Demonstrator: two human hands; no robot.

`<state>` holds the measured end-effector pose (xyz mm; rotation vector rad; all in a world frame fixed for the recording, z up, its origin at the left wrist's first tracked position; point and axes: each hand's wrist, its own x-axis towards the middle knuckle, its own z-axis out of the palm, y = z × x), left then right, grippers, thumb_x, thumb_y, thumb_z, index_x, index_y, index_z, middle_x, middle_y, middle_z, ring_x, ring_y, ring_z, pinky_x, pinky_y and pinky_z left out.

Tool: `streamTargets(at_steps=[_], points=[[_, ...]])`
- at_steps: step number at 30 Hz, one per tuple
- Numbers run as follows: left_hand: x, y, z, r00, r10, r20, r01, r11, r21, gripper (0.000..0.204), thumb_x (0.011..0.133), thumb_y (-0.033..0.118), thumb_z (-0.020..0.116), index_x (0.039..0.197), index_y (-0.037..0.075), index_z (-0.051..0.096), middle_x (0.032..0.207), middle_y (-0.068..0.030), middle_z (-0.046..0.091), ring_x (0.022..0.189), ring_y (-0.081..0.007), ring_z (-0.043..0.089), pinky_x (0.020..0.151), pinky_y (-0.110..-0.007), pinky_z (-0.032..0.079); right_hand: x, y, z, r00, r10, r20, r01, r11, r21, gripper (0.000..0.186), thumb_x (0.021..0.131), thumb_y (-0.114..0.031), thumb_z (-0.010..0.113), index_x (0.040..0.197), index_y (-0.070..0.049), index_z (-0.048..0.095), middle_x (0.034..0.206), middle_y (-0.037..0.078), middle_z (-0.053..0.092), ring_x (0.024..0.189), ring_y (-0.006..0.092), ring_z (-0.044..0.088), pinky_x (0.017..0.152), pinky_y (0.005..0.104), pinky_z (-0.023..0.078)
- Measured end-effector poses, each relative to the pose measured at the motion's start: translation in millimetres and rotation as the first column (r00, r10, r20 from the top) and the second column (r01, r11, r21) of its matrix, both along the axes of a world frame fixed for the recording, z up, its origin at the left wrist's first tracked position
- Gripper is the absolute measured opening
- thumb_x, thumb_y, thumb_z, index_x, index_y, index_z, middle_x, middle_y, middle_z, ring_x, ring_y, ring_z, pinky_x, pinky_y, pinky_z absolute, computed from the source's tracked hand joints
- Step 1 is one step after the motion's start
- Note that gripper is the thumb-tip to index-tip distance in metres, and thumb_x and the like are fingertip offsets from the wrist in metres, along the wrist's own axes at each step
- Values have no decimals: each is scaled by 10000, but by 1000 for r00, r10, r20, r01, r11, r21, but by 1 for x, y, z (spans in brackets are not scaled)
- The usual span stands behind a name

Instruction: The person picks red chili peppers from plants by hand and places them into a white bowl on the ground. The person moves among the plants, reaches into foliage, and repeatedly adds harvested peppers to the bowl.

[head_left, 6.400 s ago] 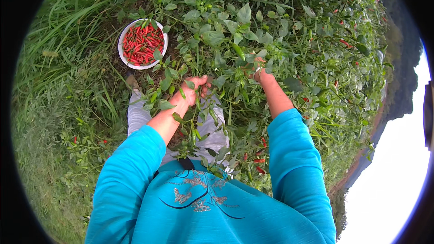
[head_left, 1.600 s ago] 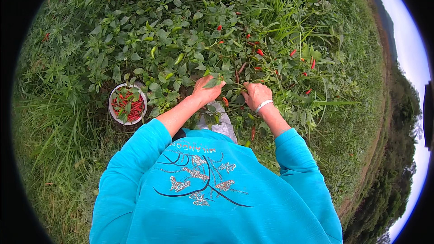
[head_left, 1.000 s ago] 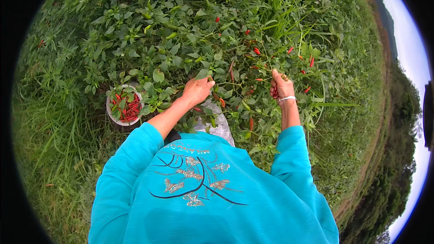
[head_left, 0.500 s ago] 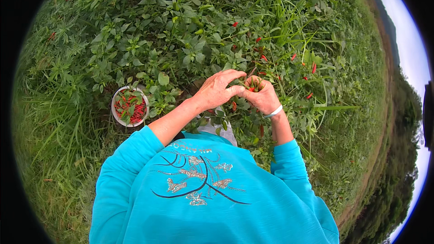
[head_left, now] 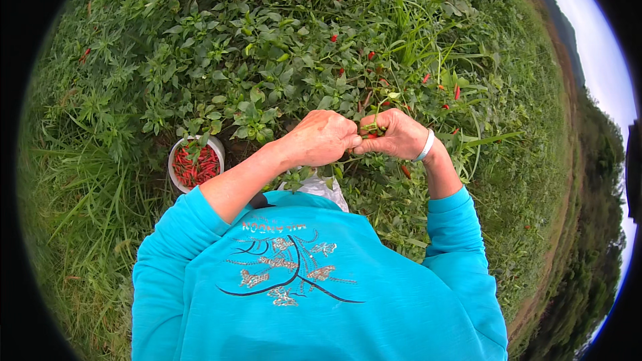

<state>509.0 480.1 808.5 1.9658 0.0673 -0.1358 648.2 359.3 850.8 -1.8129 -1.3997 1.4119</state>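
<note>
My right hand (head_left: 397, 135) is curled round a few chili peppers (head_left: 370, 136), their red bodies and green stems showing at the fingers. A thin green stem with a small leaf rises from that grip. Against its fingertips my left hand (head_left: 322, 138) is closed, knuckles up; whatever its fingers pinch is hidden. Both hands are over the chili plants (head_left: 257, 110) in front of my body. To the left of my left forearm, a round white bucket (head_left: 172, 172) holds many picked red chili peppers (head_left: 195, 170), with some green leaves over its far rim.
More red chili peppers (head_left: 457, 92) hang among the leaves beyond and right of my hands. Tall grass (head_left: 110, 200) grows on the left. Something whitish and crumpled (head_left: 324, 190) lies just below my hands. Trees (head_left: 588, 241) and sky appear at the right rim.
My left hand has closed and moved in against my right fingertips; before, its fingers were arched over the peppers. My right wrist has shifted right and up. The view has shifted slightly.
</note>
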Motion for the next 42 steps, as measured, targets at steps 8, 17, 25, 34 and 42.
streamTargets(at_steps=[8,17,25,34,42], points=[[-14,4,23,983,-130,-133,123,991,-55,246,783,214,532,722,-23,554,570,-147,510,534,-246,493,531,-352,398,5,-34,40,950,-138,281,200,958,-206,241,724,-275,667,811,-56,615,613,73,576,525,159,506,529,303,415],[6,-27,13,990,-4,-144,-42,949,-314,209,767,174,592,793,-29,552,644,-77,548,596,-122,504,536,-279,411,-27,-38,9,956,-99,276,83,994,70,255,677,-221,697,838,-44,606,631,148,571,530,322,516,491,338,408],[90,-22,-7,953,236,-189,-298,839,-455,156,787,125,562,701,4,513,566,19,452,528,-55,384,464,-233,348,93,-80,-8,850,-503,157,496,864,82,216,720,-195,668,762,3,590,573,118,548,483,181,482,471,307,376],[247,-30,-23,914,256,-314,-345,898,-273,153,779,139,576,747,-5,536,563,-16,489,530,-79,420,490,-256,371,285,-138,-109,379,-262,888,696,713,-87,141,736,-183,588,783,-55,623,777,163,617,702,323,604,626,395,490],[272,-32,-18,865,308,-395,-414,883,-220,141,782,126,566,751,-10,545,583,-4,508,543,-69,444,496,-241,375,306,-165,-147,572,127,811,583,632,-510,191,770,-117,478,874,-82,635,883,129,629,817,255,621,677,337,503]])
